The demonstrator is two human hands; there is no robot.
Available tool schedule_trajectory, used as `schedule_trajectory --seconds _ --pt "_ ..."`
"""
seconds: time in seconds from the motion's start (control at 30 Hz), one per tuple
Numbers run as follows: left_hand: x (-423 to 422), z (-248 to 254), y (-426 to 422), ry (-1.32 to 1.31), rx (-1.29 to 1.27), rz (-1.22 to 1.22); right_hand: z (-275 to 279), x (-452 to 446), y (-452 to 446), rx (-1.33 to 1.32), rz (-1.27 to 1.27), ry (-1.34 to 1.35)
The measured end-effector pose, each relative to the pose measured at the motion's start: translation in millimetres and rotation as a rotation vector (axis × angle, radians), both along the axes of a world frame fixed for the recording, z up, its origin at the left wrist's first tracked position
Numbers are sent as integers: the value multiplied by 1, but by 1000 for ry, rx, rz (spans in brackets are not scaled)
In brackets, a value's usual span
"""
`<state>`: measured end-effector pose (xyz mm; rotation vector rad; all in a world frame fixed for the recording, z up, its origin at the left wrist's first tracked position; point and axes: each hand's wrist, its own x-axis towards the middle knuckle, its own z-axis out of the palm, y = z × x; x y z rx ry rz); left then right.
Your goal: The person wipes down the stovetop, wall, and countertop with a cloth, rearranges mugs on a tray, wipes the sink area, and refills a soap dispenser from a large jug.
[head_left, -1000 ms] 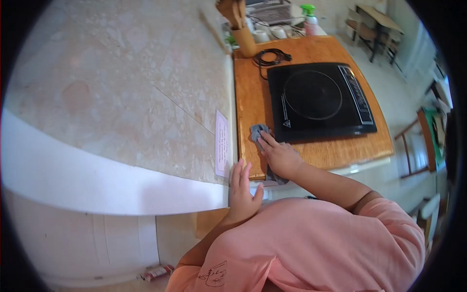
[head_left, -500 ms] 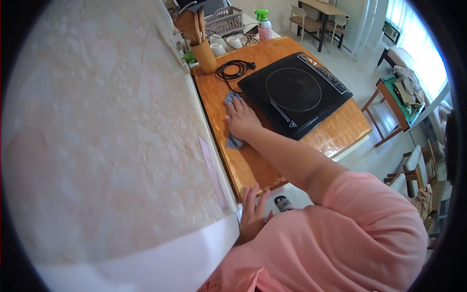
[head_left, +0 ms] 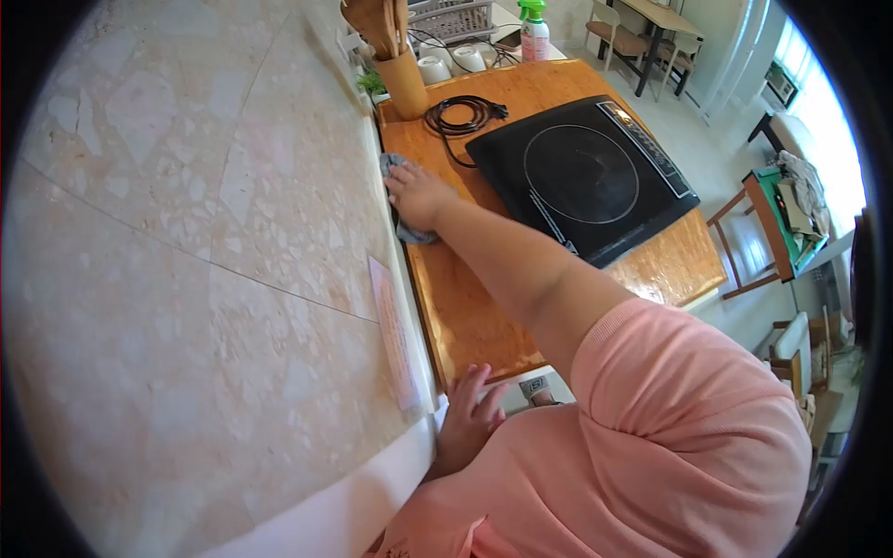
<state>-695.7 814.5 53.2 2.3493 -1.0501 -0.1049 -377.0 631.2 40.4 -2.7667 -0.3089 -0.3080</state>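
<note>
My right hand [head_left: 420, 197] presses down on a grey-blue cloth [head_left: 415, 234] at the left edge of the wooden countertop [head_left: 474, 316], beside the wall. Its fingers lie over the cloth, which shows at the fingertips and below the palm. To the right of that hand sits a black induction cooktop [head_left: 581, 177] with a round ring marking. Its coiled black cord [head_left: 462, 113] lies beyond the hand. My left hand [head_left: 472, 418] is at the near edge of the countertop, fingers apart and holding nothing.
A wooden holder [head_left: 402, 86] with wooden utensils stands at the far left corner, near white cups [head_left: 469, 59]. Behind are a grey basket [head_left: 456, 20] and a spray bottle [head_left: 535, 35]. A stone-patterned wall [head_left: 214, 232] borders the left side. Tables and chairs stand farther right.
My right hand and the cloth have moved left, up to the countertop's wall-side edge. The view has shifted a little. My left hand stays by the near edge.
</note>
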Motion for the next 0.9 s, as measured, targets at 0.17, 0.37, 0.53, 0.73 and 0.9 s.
schedule_trajectory --seconds 0.17,0.37,0.53,0.73,0.9 --pt "0 19 0 122 -299 54 -2 -105 25 58 17 -29" --pt "-1 19 5 29 -360 10 9 -215 33 -20 167 -67" --pt "-5 20 10 102 -442 -67 10 -268 26 2 319 -97" --pt "-15 16 21 370 -439 -89 18 -256 -5 363 462 220" --pt "-43 6 25 703 -565 156 52 -154 18 1398 101 48"
